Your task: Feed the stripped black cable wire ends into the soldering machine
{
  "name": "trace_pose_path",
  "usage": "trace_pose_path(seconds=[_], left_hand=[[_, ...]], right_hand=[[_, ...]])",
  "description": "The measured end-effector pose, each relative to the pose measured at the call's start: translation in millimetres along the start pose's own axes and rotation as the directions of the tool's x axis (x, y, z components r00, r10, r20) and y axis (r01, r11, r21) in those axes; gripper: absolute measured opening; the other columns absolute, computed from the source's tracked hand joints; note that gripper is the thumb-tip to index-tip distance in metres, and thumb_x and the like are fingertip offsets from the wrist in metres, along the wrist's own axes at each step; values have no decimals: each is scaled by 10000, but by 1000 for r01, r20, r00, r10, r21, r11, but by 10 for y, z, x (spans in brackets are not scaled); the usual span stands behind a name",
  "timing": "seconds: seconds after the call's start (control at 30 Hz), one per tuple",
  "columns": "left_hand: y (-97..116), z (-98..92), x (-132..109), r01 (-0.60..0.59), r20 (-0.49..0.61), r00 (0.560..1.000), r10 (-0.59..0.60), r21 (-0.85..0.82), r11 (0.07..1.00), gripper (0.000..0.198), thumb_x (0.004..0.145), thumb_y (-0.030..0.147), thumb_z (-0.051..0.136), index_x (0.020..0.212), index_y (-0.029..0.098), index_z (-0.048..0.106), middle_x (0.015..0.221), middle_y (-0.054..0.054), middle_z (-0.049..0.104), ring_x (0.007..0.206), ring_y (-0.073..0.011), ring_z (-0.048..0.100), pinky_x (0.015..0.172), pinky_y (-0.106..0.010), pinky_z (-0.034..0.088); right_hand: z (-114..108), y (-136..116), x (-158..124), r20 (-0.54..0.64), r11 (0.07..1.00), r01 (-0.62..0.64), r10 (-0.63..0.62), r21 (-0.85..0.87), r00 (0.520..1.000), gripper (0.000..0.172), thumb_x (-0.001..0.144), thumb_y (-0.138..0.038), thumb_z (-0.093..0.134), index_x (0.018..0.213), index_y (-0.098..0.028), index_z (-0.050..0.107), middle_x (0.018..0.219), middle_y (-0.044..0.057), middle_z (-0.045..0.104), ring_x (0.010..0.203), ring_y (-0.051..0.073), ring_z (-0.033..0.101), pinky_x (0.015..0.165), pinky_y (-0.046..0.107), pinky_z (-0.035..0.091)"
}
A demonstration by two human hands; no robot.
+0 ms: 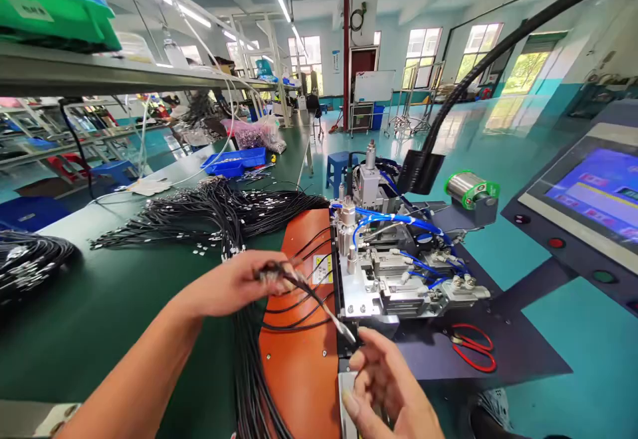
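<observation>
The left hand (249, 281) grasps a black cable (310, 291), its silvery end (343, 329) above the orange panel's (299, 372) right edge. The right hand's (386, 386) grip is half-curled; contact cannot be told. Apparent step: presenting the end, calling for steady alignment.

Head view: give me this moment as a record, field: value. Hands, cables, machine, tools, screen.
left_hand: left hand closed on black cable ends
right_hand: right hand, fingers curled, close to the silvery tip; contact unclear
cables: large black bundle on green bench
panel: orange panel, left of the machine
machine: metal machine with blue tubes
tools: red-handled scissors on dark plate
supply: green-rimmed spool, behind scissors
screen: screen lit, at right; text unreadable
</observation>
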State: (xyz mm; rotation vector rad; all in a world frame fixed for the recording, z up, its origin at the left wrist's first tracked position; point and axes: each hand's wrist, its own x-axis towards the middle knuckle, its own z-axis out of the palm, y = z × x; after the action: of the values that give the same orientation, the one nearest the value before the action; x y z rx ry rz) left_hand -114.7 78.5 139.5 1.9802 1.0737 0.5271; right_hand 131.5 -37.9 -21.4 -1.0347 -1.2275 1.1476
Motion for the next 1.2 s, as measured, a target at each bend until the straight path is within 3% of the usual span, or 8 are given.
trace_pose_path(seconds=[0.07,0.13,0.23,0.33,0.47,0.7,0.97,1.2], left_hand=[[71,218,-71,-77,118,991,64,106,991,125,903,153,552,930,194,667,848,0,665,763,-134,590,703,-216,459],[118,397,-77,-133,156,982,106,170,977,258,856,32,508,954,206,672,881,6,670,797,-128,593,733,-211,448],[126,578,-55,-183,146,976,159,166,969,397,772,-54,498,1011,209,674,937,-3,680,856,-139,600,775,-220,443],[75,664,-41,-162,60,985,159,49,986,328,820,-22,516,1003,192,684,919,-9,686,844,-142,603,768,-222,438],[8,672,-22,-36,-117,993,5,-266,963,137,953,234,577,934,165,695,852,-29,677,803,-156,605,750,-244,466],[-22,615,-52,-123,-371,907,-199,-685,718,199,877,345,728,891,149,696,808,-21,653,759,-134,583,749,-245,491],[-51,605,-320,-236,-503,752,-426,-809,539,192,851,298,767,886,122,700,839,-47,682,769,-126,587,764,-236,474],[-71,641,-365,-254,-489,715,-500,-847,466,186,859,288,762,938,122,733,860,-63,696,770,-146,621,771,-259,489]], right_hand=[[-76,-144,58,60,997,-46,43,58,997,635,833,-485,719,1388,-276,492,1001,76,675,749,171,668,639,256,553],[-144,-303,107,112,995,-85,80,46,991,562,846,-473,717,1343,-276,542,985,71,686,799,183,676,706,276,572],[-203,-520,160,184,986,-164,160,7,970,392,856,-427,728,1191,-236,657,959,90,712,838,213,696,736,293,594],[-175,-678,230,96,978,-198,191,73,977,307,873,-398,727,1123,-222,689,931,86,725,749,185,689,666,263,594],[43,-800,429,124,971,-172,153,164,981,274,893,-364,721,1122,-221,677,941,71,719,728,158,680,637,249,577],[657,-904,954,119,991,-66,52,116,992,298,884,-439,707,1047,-191,678,790,24,658,696,155,643,624,273,543],[1135,-831,1279,199,999,35,-39,26,979,265,867,-452,705,846,-189,734,698,6,597,604,147,561,570,295,476],[1178,-747,1306,284,998,11,-29,65,958,258,889,-437,687,775,-209,731,712,-4,558,615,140,531,571,288,453]])
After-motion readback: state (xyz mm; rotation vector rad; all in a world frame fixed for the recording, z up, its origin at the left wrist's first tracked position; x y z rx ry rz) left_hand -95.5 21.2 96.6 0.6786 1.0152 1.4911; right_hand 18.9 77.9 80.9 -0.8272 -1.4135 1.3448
